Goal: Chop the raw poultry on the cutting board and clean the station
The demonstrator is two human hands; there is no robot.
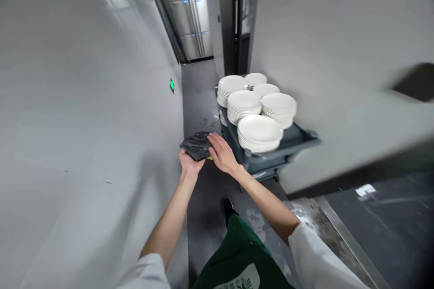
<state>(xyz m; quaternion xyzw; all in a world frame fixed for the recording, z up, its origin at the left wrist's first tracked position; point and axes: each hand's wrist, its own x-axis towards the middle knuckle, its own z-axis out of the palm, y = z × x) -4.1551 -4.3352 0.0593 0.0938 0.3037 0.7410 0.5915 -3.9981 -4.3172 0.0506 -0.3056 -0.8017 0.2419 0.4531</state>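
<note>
Black stuff, shiny and crinkled like a plastic bag, covered the bundle [195,145] I had near the middle of my view. My left hand [191,163] held it from below like a little shelf, I guess so it would not drop. My right hand [223,153] lay over its right end, maybe to stop it tipping; I could not tell if those fingers squeezed. So both hands were on it, close together. A bit of yellow [209,158] peeked out by my right hand. From the bundle, my dark shoe [228,206] was at 5 o'clock, and so was my green apron [237,248]. At 3 o'clock stood a grey cart [283,154], near the right wall [332,76], likely to leave room to walk. White plates [260,130] sat on top in stacks, probably because piles take less space. A green sign [172,85] glowed on the left wall [84,144] at 11 o'clock, and a big silver fridge [183,13] stood far off at 12.
</note>
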